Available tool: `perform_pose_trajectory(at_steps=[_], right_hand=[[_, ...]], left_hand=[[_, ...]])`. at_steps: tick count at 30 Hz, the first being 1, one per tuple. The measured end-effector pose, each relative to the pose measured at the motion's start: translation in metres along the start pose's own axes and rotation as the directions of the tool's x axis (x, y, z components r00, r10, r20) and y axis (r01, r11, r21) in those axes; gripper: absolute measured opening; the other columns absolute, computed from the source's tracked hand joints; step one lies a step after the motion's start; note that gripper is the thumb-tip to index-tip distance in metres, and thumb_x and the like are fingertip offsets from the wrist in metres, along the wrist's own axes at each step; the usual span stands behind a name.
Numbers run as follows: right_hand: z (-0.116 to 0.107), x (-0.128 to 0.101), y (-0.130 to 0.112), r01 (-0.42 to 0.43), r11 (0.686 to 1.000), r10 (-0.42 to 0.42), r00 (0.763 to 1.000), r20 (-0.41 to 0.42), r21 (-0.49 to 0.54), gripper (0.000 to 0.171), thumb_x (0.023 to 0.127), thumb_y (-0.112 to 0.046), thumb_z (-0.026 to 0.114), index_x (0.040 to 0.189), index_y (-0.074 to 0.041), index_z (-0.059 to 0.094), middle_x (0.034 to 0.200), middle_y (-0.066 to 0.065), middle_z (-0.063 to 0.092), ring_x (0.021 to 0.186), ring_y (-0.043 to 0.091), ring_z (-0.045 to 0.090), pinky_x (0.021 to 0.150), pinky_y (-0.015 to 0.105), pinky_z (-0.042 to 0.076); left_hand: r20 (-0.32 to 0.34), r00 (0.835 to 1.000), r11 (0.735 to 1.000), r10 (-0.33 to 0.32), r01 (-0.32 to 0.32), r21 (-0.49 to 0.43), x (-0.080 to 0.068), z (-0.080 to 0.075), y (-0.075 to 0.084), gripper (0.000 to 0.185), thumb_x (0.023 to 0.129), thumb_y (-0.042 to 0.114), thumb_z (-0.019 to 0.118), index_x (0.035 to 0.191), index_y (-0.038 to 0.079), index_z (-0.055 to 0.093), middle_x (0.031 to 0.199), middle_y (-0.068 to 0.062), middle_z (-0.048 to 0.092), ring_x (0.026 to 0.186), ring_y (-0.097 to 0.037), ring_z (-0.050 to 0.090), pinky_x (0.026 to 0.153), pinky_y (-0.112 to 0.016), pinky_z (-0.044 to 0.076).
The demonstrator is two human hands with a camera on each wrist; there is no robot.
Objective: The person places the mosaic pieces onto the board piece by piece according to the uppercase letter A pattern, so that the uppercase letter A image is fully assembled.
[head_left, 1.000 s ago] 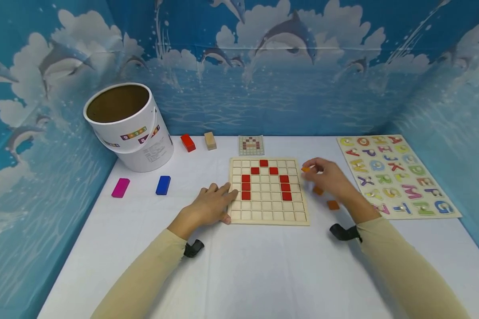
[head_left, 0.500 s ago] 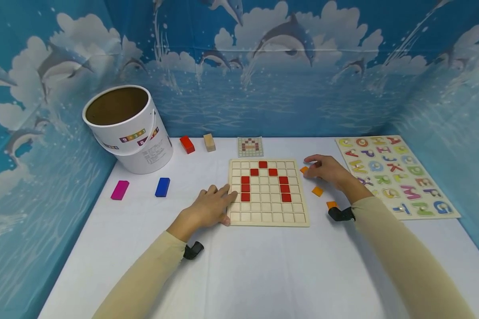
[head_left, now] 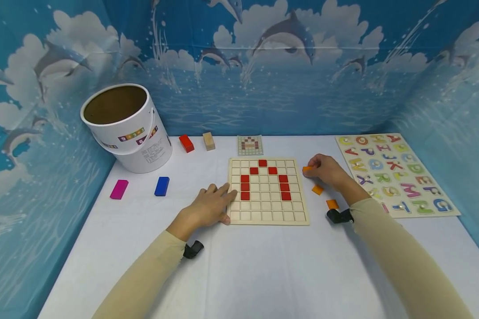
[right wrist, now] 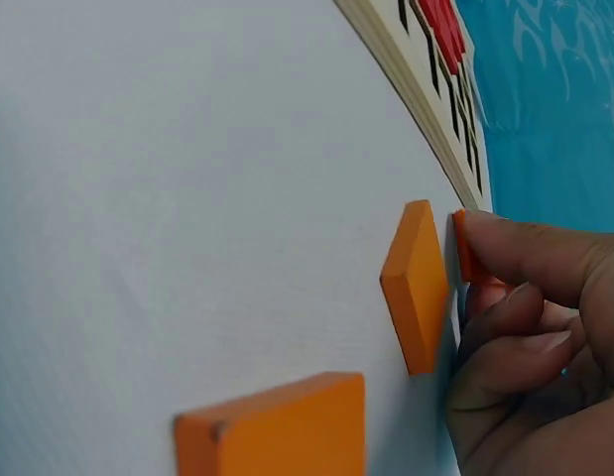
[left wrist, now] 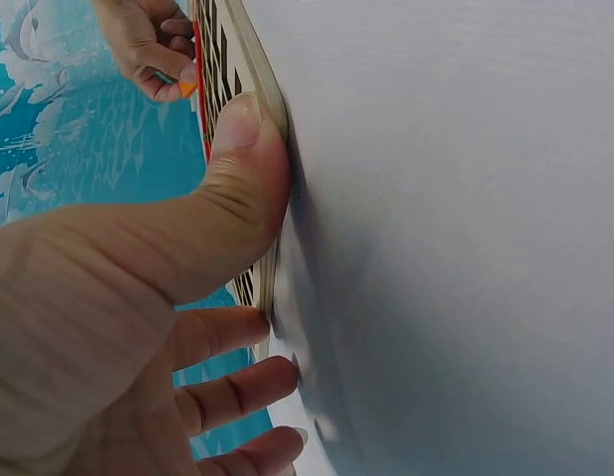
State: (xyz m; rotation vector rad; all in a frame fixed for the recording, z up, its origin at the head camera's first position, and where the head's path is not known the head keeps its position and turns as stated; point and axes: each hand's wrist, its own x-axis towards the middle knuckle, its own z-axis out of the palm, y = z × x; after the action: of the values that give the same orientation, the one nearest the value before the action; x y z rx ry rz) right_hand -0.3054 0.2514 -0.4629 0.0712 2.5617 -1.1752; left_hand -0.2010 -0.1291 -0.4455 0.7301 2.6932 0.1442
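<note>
A wooden grid board (head_left: pixel 265 217) lies mid-table, with several red tiles (head_left: pixel 245 187) set in an arch-like pattern on its squares. My left hand (head_left: pixel 211 204) rests at the board's left edge, fingers loosely extended; in the left wrist view its thumb (left wrist: pixel 232 188) presses on the rim. Just off the board's right side, my right hand (head_left: pixel 326 172) pinches an orange tile (head_left: pixel 307 169) between thumb and fingers, at or close to the table top. Two more orange tiles, one nearer the board (head_left: pixel 317 189) and one closer to me (head_left: pixel 332 204), lie below that hand.
A small pattern card (head_left: pixel 249 145) lies behind the board. At right is an alphabet puzzle board (head_left: pixel 399 177). A white bucket (head_left: pixel 143 150), a red block (head_left: pixel 186 143), a plain wooden block (head_left: pixel 209 141), a blue block (head_left: pixel 161 186) and a magenta block (head_left: pixel 119 189) are at left.
Half a second ago my right thumb and fingers were spread wider around the far orange tile; now they have closed and pinch it. My left hand has stayed at the board's edge.
</note>
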Motion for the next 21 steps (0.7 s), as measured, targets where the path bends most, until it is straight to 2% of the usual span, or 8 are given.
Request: perform_pose_trajectory(at_steps=[6, 12, 14, 18, 21], right_hand=[[-0.007, -0.001, 0.008, -0.030, 0.980, 0.023, 0.999, 0.035, 0.198, 0.041, 0.103, -0.026, 0.062, 0.134, -0.004, 0.048, 0.082, 0.005, 0.048, 0.064, 0.018, 0.044, 0.059, 0.030, 0.038], [-0.010, -0.002, 0.012, -0.048, 0.953, 0.037, 0.998, 0.043, 0.299, 0.045, 0.103, -0.035, 0.061, 0.138, -0.008, 0.051, 0.084, 0.003, 0.050, 0.064, 0.014, 0.045, 0.058, 0.027, 0.040], [-0.010, -0.003, 0.012, -0.050, 0.932, 0.036, 0.998, 0.045, 0.358, 0.049, 0.102, -0.036, 0.064, 0.139, -0.008, 0.050, 0.086, 0.003, 0.052, 0.064, 0.013, 0.047, 0.058, 0.026, 0.042], [-0.007, -0.008, 0.011, -0.039, 0.870, -0.005, 0.996, 0.088, 0.492, 0.055, 0.101, -0.030, 0.066, 0.145, -0.006, 0.045, 0.089, 0.003, 0.059, 0.065, 0.011, 0.051, 0.059, 0.024, 0.045], [-0.002, -0.016, 0.006, -0.043, 0.842, -0.030, 0.992, 0.125, 0.538, 0.055, 0.101, -0.023, 0.066, 0.147, -0.005, 0.043, 0.088, 0.003, 0.065, 0.064, 0.011, 0.053, 0.059, 0.023, 0.046]], left_hand=[[0.002, 1.000, 1.000, -0.004, 0.004, -0.002, 0.000, 0.000, 0.001, 0.093, 0.083, 0.046, 0.077, 0.161, 0.019, 0.034, 0.168, -0.011, 0.024, 0.138, -0.032, 0.037, 0.106, -0.054, 0.036], [-0.004, 1.000, 1.000, 0.001, -0.001, 0.001, 0.001, -0.001, 0.001, 0.093, 0.083, 0.046, 0.077, 0.161, 0.019, 0.034, 0.168, -0.012, 0.024, 0.138, -0.032, 0.037, 0.106, -0.054, 0.036], [-0.005, 1.000, 1.000, 0.004, -0.004, -0.005, 0.002, -0.001, 0.002, 0.093, 0.083, 0.046, 0.077, 0.161, 0.019, 0.034, 0.168, -0.012, 0.024, 0.138, -0.032, 0.037, 0.106, -0.054, 0.036], [-0.001, 1.000, 1.000, -0.007, 0.007, -0.010, 0.000, -0.001, 0.001, 0.092, 0.083, 0.046, 0.077, 0.160, 0.019, 0.035, 0.168, -0.012, 0.025, 0.139, -0.033, 0.037, 0.106, -0.054, 0.036], [-0.002, 1.000, 1.000, -0.002, 0.002, -0.006, 0.000, 0.000, 0.002, 0.092, 0.083, 0.046, 0.077, 0.160, 0.019, 0.036, 0.168, -0.012, 0.025, 0.139, -0.033, 0.037, 0.106, -0.054, 0.036]])
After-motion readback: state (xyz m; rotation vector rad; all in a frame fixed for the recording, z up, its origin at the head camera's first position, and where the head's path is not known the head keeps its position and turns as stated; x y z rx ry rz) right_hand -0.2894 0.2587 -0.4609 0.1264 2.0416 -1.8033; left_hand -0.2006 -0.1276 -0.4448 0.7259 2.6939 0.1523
